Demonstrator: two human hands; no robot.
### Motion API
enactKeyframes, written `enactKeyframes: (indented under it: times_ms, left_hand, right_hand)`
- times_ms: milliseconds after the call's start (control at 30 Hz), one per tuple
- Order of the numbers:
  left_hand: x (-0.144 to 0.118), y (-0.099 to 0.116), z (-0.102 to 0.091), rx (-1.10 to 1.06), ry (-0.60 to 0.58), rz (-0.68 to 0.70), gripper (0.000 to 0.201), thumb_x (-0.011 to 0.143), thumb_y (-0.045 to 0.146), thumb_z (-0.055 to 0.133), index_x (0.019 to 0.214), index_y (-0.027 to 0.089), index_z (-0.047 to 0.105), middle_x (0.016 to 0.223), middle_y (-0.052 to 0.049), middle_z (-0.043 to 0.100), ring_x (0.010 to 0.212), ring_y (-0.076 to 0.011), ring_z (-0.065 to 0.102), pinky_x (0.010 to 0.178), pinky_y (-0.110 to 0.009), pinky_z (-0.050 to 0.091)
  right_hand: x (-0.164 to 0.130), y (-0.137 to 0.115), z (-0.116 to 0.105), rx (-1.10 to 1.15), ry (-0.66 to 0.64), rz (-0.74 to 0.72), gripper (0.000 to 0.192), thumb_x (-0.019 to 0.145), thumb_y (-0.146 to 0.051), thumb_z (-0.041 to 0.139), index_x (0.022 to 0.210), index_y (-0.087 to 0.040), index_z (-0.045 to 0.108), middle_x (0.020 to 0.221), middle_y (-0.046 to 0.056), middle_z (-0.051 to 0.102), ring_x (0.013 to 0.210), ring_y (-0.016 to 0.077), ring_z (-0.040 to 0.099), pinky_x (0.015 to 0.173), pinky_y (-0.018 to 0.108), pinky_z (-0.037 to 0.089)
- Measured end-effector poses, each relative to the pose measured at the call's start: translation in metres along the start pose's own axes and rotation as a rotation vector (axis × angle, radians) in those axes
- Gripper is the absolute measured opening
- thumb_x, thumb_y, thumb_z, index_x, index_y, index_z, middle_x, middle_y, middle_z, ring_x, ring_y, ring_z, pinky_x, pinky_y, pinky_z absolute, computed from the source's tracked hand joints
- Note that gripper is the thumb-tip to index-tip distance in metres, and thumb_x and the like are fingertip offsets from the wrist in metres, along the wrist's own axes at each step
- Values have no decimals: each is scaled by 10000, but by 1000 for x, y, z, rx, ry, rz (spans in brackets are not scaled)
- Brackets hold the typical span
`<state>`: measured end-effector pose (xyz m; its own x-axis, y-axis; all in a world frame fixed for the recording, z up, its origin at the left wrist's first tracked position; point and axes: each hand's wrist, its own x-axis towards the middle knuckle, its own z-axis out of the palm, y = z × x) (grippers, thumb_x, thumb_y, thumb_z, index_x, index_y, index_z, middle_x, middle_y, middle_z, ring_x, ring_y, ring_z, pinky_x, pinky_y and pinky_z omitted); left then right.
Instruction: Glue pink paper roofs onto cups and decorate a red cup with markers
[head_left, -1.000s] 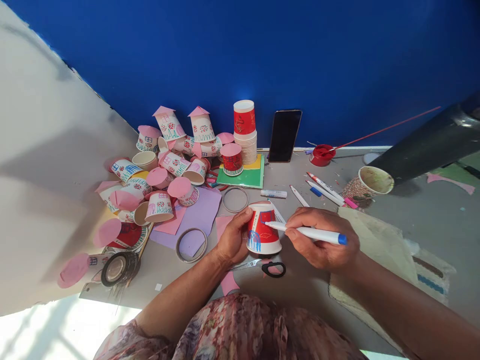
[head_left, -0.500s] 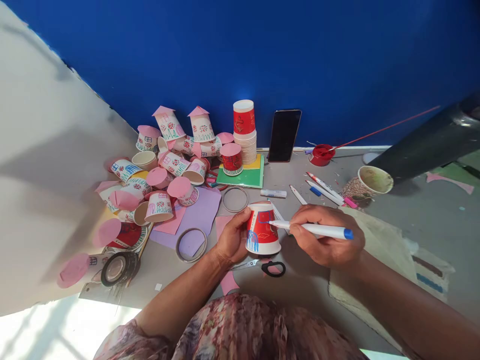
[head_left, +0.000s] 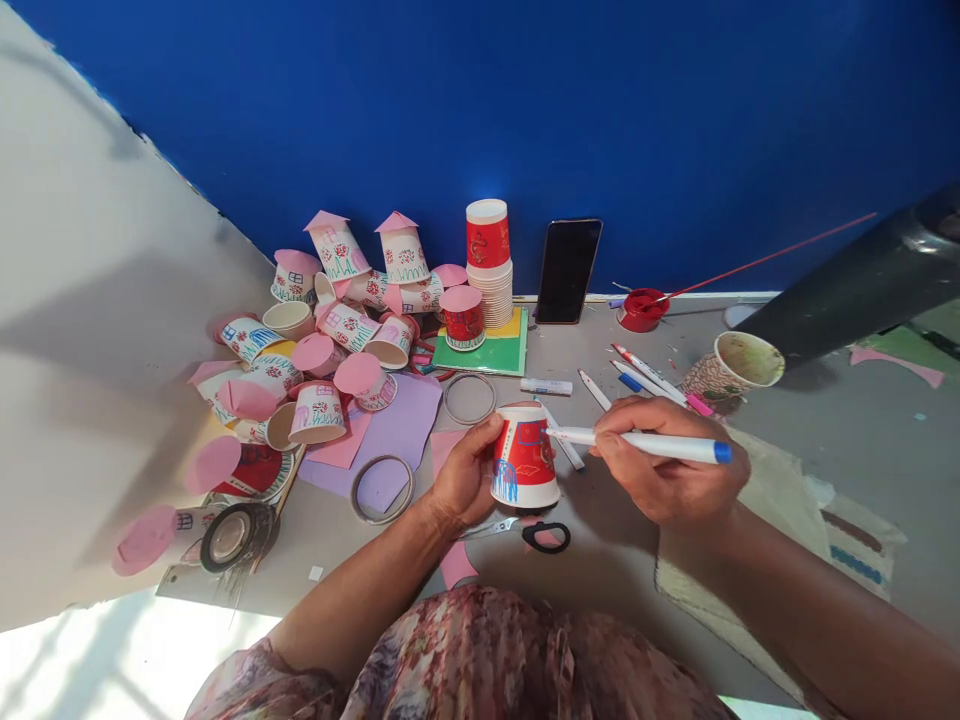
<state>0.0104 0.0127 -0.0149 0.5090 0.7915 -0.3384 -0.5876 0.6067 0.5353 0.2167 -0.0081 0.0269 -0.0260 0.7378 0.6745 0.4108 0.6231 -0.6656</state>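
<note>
My left hand [head_left: 466, 472] is closed around the left side of a red and white paper cup [head_left: 527, 468], held upside down with its wide rim at the bottom. Blue lines on the cup form a square near the top and an arched shape at lower left. In my right hand [head_left: 671, 462] is a white felt-tip marker [head_left: 660, 445] with a blue end, gripped between thumb and fingers. Its tip is at the right edge of the blue square; whether it touches the cup I cannot tell. Scissors [head_left: 546, 537] with black handles lie below the cup.
Many decorated cups with pink paper tops [head_left: 319, 412] are piled at left. A stack of cups [head_left: 491, 290], a phone [head_left: 570, 272] and a red paint pot [head_left: 643, 310] stand along the wall. Loose markers [head_left: 649, 375], a used cup [head_left: 739, 365] and tape rings [head_left: 383, 490] lie around.
My right hand and the marker have shifted right and the tip has moved slightly up, to the square's right edge. My left hand and the cup have hardly moved.
</note>
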Motion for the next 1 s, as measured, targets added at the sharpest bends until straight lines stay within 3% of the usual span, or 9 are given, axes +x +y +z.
enactKeyframes:
  times_ms: [467, 700, 800, 1000]
  left_hand:
    - [2, -7, 2, 143, 38, 127, 424, 834, 423, 832, 1137, 127, 792, 1091, -134, 817, 1066, -326, 761, 942, -389, 565]
    - [2, -7, 3, 142, 32, 132, 429, 814, 415, 851, 1122, 121, 796, 1081, -138, 818, 1084, -334, 758, 959, -395, 570]
    - [2, -6, 3, 135, 20, 107, 464, 810, 427, 857, 1157, 127, 787, 1103, -138, 817, 1090, -340, 758, 945, -398, 582]
    - [0, -5, 1, 102, 9, 71, 515, 827, 447, 837, 1208, 110, 759, 1086, -153, 818, 1047, -346, 775, 916, -417, 600]
  right_hand:
    - [10, -11, 0, -78, -185, -106, 136, 909, -143, 636, 847, -258, 671, 671, -4, 732, 523, 166, 680, 494, 289, 526]
    - [13, -10, -2, -107, -189, -183, 139, 916, -143, 627, 845, -257, 662, 650, -18, 721, 527, 147, 668, 523, 264, 522]
    - [13, -13, -4, -130, -212, -162, 165, 922, -135, 611, 815, -254, 653, 649, -12, 714, 508, 145, 648, 504, 275, 507]
    - [9, -12, -4, -137, -127, -111, 143, 913, -140, 642, 836, -261, 637, 654, -15, 687, 515, 161, 632, 495, 309, 476]
